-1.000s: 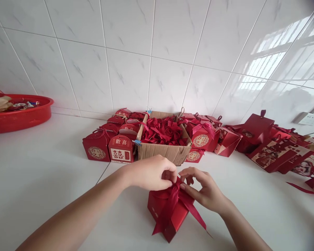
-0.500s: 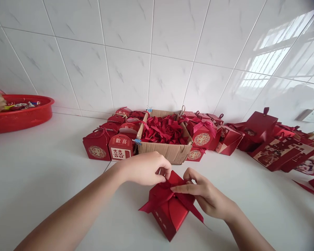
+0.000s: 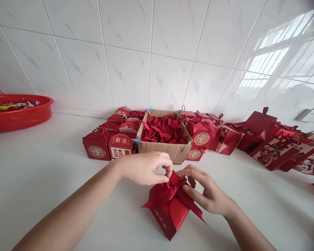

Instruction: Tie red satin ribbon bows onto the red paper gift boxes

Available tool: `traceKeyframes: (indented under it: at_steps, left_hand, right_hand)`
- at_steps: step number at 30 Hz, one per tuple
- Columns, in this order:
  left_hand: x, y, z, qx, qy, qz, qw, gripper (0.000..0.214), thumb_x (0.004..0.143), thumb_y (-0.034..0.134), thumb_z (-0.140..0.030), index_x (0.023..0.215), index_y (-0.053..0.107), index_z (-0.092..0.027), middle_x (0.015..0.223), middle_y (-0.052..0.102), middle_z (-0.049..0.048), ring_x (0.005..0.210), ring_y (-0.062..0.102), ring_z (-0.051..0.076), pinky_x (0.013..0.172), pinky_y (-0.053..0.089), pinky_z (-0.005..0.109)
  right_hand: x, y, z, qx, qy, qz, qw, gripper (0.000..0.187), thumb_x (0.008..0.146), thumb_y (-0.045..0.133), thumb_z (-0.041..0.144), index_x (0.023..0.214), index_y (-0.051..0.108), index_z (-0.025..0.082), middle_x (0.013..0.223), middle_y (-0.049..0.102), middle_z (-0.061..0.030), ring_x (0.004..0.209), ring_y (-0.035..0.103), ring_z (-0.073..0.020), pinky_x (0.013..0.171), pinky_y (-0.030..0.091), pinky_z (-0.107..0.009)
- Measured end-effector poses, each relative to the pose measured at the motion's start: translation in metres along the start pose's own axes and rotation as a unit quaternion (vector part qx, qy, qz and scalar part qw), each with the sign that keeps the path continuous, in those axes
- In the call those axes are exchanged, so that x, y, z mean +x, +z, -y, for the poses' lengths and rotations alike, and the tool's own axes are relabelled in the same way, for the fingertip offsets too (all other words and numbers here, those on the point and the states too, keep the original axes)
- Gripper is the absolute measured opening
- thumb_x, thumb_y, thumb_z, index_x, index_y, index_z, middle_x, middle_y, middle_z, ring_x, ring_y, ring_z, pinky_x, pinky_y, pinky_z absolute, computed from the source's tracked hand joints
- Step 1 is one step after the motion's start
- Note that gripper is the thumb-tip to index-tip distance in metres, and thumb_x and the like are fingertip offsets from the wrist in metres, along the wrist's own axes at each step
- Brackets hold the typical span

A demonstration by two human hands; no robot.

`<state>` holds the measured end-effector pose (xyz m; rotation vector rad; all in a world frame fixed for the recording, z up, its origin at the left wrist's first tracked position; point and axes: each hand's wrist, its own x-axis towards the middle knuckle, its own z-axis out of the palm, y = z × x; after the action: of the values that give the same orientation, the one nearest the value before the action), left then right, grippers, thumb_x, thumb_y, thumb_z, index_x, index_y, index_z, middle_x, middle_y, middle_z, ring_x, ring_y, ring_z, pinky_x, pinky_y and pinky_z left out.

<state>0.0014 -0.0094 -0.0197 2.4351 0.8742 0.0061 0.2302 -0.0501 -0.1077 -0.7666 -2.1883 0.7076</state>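
Observation:
A small red gift box (image 3: 170,216) stands on the white counter with a corner towards me. Across its top lies a dark red ribbon (image 3: 170,193) tied in a bow, its two tails hanging out left and right. My left hand (image 3: 149,169) reaches over from the left, thumb and fingertips pinched on the bow's left loop. At the right loop, my right hand (image 3: 208,190) has its thumb in front and curved fingers behind, closed loosely around the ribbon. The fingers partly hide both loops.
Behind the box is a cardboard box (image 3: 163,151) full of red ribbons, with finished red gift boxes (image 3: 96,144) on its left and more (image 3: 201,134) on its right. Red bags (image 3: 273,151) lie far right. A red basin (image 3: 21,118) stands left; other people's hands show at both edges.
My right index finger has lifted off the knot, and the right hand has shifted to the bow's right loop. My left hand stays nearly in place at the left loop.

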Motion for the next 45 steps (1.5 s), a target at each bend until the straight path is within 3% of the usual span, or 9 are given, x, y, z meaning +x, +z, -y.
traceKeyframes:
  at_steps: [4,9,14,23,28,33,39,45]
  left_hand:
    - [0.001,0.002,-0.001,0.008,-0.002,0.033,0.999,0.015,0.087,0.048,-0.027,0.090,0.062,-0.023,0.103,0.056,-0.0002,0.084,0.054,0.013,0.069,0.038,0.024]
    - [0.004,0.004,0.002,0.025,-0.022,0.042,0.999,0.020,0.085,0.050,-0.041,0.085,0.059,-0.022,0.098,0.054,-0.0007,0.082,0.053,0.013,0.063,0.036,0.024]
    - [0.007,0.005,0.006,0.034,-0.021,0.054,0.998,0.020,0.082,0.054,-0.042,0.078,0.056,-0.022,0.095,0.053,-0.0015,0.082,0.052,0.013,0.061,0.035,0.023]
    - [0.008,0.004,0.013,0.049,-0.064,0.026,0.996,0.021,0.082,0.051,-0.043,0.079,0.054,-0.022,0.099,0.055,-0.0015,0.079,0.052,0.013,0.061,0.035,0.024]
    - [0.009,0.004,0.008,0.038,-0.044,0.029,0.998,0.026,0.081,0.052,-0.047,0.080,0.050,-0.021,0.093,0.054,-0.0023,0.068,0.046,0.010,0.056,0.034,0.024]
    - [0.011,0.004,0.009,0.012,-0.005,0.018,1.000,0.025,0.081,0.053,-0.045,0.076,0.055,-0.021,0.092,0.055,-0.0020,0.070,0.047,0.010,0.059,0.034,0.023]
    - [0.011,0.009,0.012,-0.031,-0.052,-0.011,0.998,0.040,0.080,0.049,-0.055,0.064,0.047,-0.018,0.074,0.054,-0.0013,0.056,0.040,0.009,0.051,0.030,0.024]
    - [0.011,0.010,0.018,0.011,-0.084,0.042,0.996,0.032,0.076,0.054,-0.047,0.063,0.049,-0.019,0.067,0.055,-0.0013,0.053,0.041,0.010,0.047,0.028,0.024]
  right_hand:
    - [0.000,0.000,0.000,0.001,0.008,0.011,1.000,0.036,0.086,0.050,0.010,0.118,0.053,0.025,0.097,0.055,-0.0052,0.075,0.048,-0.0132,0.063,0.044,-0.027]
    - [-0.002,0.001,-0.004,-0.005,-0.053,0.014,0.998,0.043,0.086,0.041,0.003,0.118,0.058,0.025,0.091,0.052,-0.0058,0.075,0.050,-0.0134,0.063,0.044,-0.027]
    - [-0.002,0.000,-0.003,-0.019,-0.089,0.048,0.995,0.049,0.086,0.033,0.004,0.120,0.062,0.025,0.082,0.044,-0.0043,0.070,0.044,-0.0135,0.062,0.042,-0.028]
    - [-0.004,0.001,-0.003,-0.021,-0.092,0.073,0.993,0.047,0.083,0.035,0.004,0.113,0.067,0.021,0.077,0.045,-0.0041,0.067,0.042,-0.0138,0.058,0.038,-0.027]
    - [-0.003,0.002,-0.006,-0.011,-0.083,0.025,0.996,0.044,0.083,0.038,0.004,0.116,0.062,0.020,0.079,0.048,-0.0045,0.066,0.046,-0.0134,0.057,0.040,-0.027]
    - [-0.003,0.000,-0.006,0.001,-0.059,-0.039,0.998,0.033,0.089,0.043,0.008,0.112,0.061,0.023,0.085,0.057,-0.0058,0.073,0.053,-0.0143,0.064,0.044,-0.029]
    - [-0.002,-0.001,-0.009,0.024,-0.021,-0.075,0.997,0.019,0.088,0.051,0.013,0.100,0.064,0.021,0.080,0.061,-0.0048,0.070,0.054,-0.0144,0.065,0.044,-0.030]
    - [-0.005,-0.002,-0.009,0.062,-0.029,-0.074,0.995,0.018,0.088,0.051,0.013,0.095,0.065,0.022,0.076,0.058,-0.0036,0.066,0.051,-0.0133,0.059,0.042,-0.028]
